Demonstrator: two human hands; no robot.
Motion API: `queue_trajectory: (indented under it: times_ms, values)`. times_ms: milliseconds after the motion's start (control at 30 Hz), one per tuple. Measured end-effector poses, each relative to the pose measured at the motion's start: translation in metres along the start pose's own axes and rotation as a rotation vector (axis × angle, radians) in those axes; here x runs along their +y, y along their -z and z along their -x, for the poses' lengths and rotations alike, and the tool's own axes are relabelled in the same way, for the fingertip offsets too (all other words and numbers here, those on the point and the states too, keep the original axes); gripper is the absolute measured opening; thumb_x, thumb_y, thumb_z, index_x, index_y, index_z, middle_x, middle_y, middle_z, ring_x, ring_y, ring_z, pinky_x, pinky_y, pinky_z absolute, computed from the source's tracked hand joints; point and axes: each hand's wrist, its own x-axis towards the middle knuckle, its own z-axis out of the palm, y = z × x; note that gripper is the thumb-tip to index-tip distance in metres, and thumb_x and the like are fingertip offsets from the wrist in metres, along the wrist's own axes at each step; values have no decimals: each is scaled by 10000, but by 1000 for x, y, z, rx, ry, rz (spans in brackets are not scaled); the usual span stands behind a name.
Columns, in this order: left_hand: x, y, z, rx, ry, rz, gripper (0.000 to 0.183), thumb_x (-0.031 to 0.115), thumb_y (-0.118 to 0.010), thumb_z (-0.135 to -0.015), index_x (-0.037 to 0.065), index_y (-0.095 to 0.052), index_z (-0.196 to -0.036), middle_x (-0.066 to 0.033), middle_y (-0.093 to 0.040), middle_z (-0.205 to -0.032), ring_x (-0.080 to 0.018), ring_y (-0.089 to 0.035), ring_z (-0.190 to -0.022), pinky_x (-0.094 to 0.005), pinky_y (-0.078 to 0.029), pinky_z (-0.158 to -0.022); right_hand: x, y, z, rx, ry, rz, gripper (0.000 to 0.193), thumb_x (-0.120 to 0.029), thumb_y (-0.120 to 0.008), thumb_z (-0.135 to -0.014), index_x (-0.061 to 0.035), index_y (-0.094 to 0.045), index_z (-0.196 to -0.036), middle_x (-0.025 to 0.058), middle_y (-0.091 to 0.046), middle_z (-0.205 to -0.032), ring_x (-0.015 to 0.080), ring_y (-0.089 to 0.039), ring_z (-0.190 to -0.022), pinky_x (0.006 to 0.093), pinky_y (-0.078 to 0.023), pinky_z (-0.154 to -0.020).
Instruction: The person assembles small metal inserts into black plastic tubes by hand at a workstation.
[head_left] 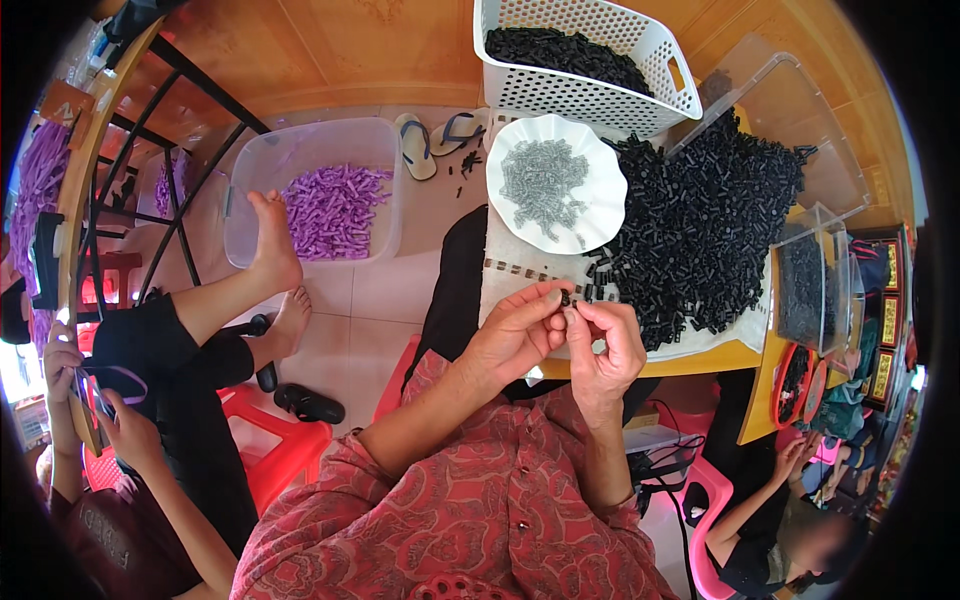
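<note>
In front of my chest, both hands meet at the near left corner of the cloth-covered table. My left hand [515, 330] pinches a small black plastic piece [566, 297] between thumb and fingertips. My right hand [606, 345] has thumb and forefinger closed on the same spot, so the fingertips hide most of it. Just beyond lies a big heap of short black cylindrical pieces [700, 230]. Left of the heap, a white scalloped plate [600, 222] carries many small clear or grey parts [543, 182].
A white perforated basket [590, 88] of black pieces stands at the far side. Clear bins [815, 130] flank the heap on the right. On the floor, a clear tub [385, 225] holds purple pieces [335, 212]. People sit at left and lower right; a red stool [290, 440] is beside me.
</note>
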Motion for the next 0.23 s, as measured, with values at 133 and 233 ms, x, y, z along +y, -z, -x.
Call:
queue_trajectory:
  times_ms: [133,233]
  values:
    - [0,-1,1,-12,-38,-79,260,115,-576,-932,8,-579,-1169,-27,-616,-833,-108,-590,-721,-258,-498,-660,1,2,-1,-18,33,28,134,67,-684,-804,19,-642,-922,97,-600,-853,110,-608,-657,217,-506,-526]
    - [0,-3,2,5,-45,-77,262,115,-579,-932,8,-579,-1170,-31,-618,-826,-115,-594,-723,-255,-499,-665,0,3,-1,-21,30,24,132,64,-685,-805,17,-644,-922,96,-602,-856,109,-609,-658,214,-503,-527]
